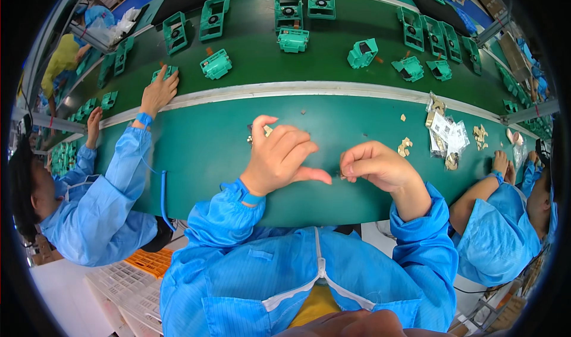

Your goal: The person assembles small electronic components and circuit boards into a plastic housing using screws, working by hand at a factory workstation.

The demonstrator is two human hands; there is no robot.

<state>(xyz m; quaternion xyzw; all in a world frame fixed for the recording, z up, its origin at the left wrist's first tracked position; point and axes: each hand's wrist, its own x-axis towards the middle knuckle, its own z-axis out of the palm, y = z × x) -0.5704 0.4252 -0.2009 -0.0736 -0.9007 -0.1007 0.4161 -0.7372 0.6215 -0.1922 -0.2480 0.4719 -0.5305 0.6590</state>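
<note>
Over the green work surface [196,120], my left hand [279,155] is raised with thumb and fingers apart and nothing between them. A blue wrist band [250,198] circles that wrist. Just right of it, my right hand [377,167] pinches something tiny and dark between thumb and fingertips, too small to name. Behind my left hand lie small tan pieces [268,130], partly hidden by the fingers. A little heap of similar tan pieces [404,147] lies beyond my right hand, with a single piece [403,117] farther back.
Clear plastic bags [446,132] with tan pieces lie at the right, beside another heap [480,136]. Beyond a metal rail [309,88], a belt [256,63] carries green housings [216,64], several with round black fans. Co-workers sit on both sides; the left one's hand [159,92] touches a housing.
</note>
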